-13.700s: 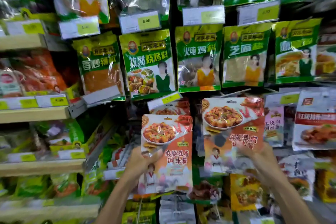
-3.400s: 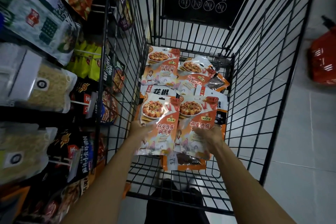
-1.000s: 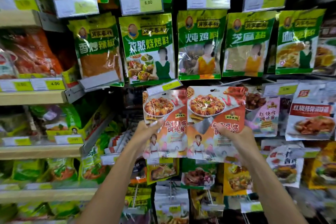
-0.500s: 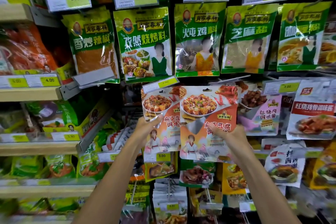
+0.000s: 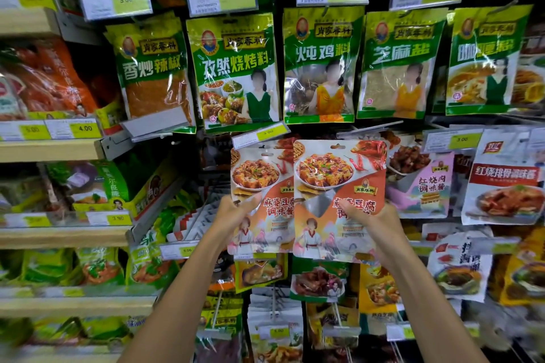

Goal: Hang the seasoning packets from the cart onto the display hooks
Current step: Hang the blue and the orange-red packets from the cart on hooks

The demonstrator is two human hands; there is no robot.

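Observation:
I hold two orange mapo tofu seasoning packets up against the display. My left hand (image 5: 236, 212) grips the left packet (image 5: 262, 174) by its left edge, thumb on the front. The right packet (image 5: 339, 174) overlaps it in front, and my right hand (image 5: 371, 224) grips it at its lower right, thumb across the print. Both packet tops sit just below a price tag (image 5: 259, 135) on a hook arm. A bare metal hook (image 5: 371, 128) juts out above the right packet. The cart is out of view.
A row of green seasoning packets (image 5: 236, 74) hangs above. Pink and white sauce packets (image 5: 424, 183) hang to the right, more packets (image 5: 318, 283) below. Wooden shelves (image 5: 50, 150) with bagged goods stand at the left.
Both packets have shifted slightly left and up toward the hooks since a second ago, and the right packet now overlaps the left one more. Earlier I took them from the cart.

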